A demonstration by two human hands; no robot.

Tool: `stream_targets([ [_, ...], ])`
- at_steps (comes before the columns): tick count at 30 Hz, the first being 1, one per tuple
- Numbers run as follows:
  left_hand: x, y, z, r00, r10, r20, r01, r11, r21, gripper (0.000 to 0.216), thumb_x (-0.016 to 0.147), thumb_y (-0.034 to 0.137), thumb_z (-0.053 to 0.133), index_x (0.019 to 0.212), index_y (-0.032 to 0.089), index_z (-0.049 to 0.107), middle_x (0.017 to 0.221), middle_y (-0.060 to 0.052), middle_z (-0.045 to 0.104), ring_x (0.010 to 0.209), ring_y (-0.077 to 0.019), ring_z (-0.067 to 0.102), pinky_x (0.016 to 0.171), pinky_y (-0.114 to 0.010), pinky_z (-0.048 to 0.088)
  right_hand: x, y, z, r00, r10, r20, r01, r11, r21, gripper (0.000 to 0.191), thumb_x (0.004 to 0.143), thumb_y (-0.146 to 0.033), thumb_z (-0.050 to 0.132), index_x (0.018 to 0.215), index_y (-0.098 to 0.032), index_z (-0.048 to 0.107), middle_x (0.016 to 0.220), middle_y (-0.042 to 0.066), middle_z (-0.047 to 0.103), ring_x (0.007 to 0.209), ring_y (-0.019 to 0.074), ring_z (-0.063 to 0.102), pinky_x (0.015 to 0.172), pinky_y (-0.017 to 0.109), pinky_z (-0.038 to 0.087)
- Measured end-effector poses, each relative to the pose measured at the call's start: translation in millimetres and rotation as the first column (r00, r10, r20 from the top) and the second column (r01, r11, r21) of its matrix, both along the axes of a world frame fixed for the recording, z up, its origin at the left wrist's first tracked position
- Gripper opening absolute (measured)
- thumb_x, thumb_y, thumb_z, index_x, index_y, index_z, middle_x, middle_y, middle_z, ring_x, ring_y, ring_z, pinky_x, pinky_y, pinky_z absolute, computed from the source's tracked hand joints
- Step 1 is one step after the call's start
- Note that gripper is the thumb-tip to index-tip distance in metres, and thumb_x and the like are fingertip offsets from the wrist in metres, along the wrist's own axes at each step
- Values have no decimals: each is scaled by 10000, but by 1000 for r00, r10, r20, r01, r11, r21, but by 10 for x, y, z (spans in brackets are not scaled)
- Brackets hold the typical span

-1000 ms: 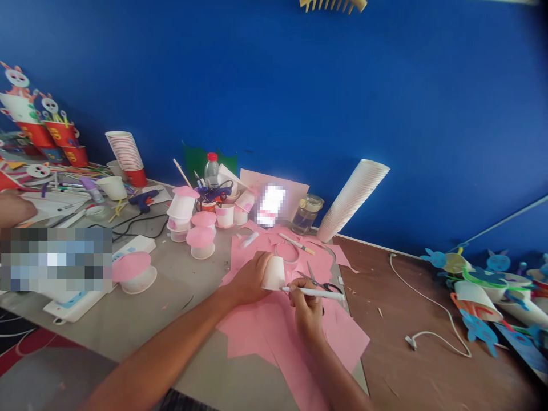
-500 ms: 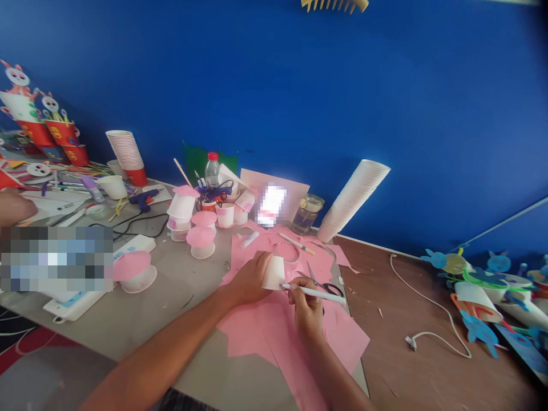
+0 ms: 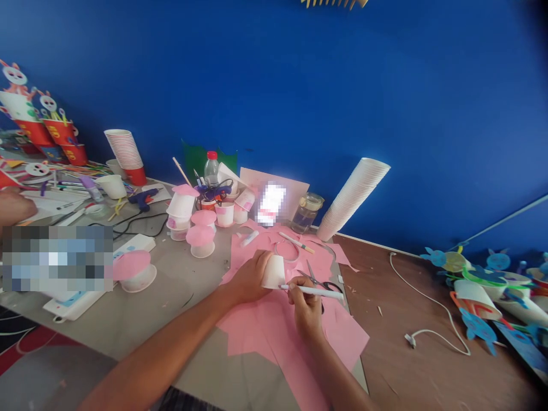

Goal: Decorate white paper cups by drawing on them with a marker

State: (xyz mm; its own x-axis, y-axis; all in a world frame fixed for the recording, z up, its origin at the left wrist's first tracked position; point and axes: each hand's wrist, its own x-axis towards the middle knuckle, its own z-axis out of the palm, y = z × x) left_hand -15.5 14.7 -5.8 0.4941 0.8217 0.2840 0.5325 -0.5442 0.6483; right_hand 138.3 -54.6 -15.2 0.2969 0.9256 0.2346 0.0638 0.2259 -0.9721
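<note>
A white paper cup point(image 3: 274, 272) is gripped in my left hand point(image 3: 250, 278), tilted above the pink paper sheets point(image 3: 274, 328). My right hand point(image 3: 306, 302) pinches a white marker pen point(image 3: 319, 292), its tip at the cup's lower right edge. Whether the tip presses on the cup is too small to tell. Just behind the right hand lie scissors point(image 3: 315, 277) with dark handles, partly covered by the pen and hand. A second marker point(image 3: 296, 242) and a short white tube point(image 3: 249, 238) rest on the pink paper farther back.
Pink-topped paper cups point(image 3: 200, 240) stand to the left, near a power strip point(image 3: 79, 302) and a glue gun point(image 3: 143, 197). A tall leaning cup stack point(image 3: 355, 197) and a glass jar point(image 3: 307, 212) are at the back. Another person's hand point(image 3: 15, 206) is at far left. A white cable point(image 3: 432, 297) lies right.
Both hands keep nearly the same position on the cup and the marker pen. The pen's rear end has shifted very slightly left; otherwise the view has barely moved.
</note>
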Motion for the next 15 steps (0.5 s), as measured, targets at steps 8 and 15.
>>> stream_targets([
  [8, -5, 1, 2, 999, -28, 21, 28, 1000, 4, 533, 762, 384, 653, 1202, 183, 428, 1194, -168, 522, 1113, -327, 572, 848, -473, 530, 35, 23, -11, 999, -2, -37, 1, 1000, -9, 175, 789, -299, 593, 645, -210, 552, 505, -61, 415, 500, 113, 362, 501, 259, 301],
  [15, -10, 5, -22, 999, -30, 40, 28, 999, 29, 516, 761, 375, 667, 1190, 197, 442, 1178, -150, 533, 1088, -309, 580, 808, -430, 537, 16, 48, -39, 990, -12, -142, 12, 1000, 2, 192, 790, -331, 579, 645, -217, 527, 465, -81, 369, 477, 107, 369, 504, 253, 332],
])
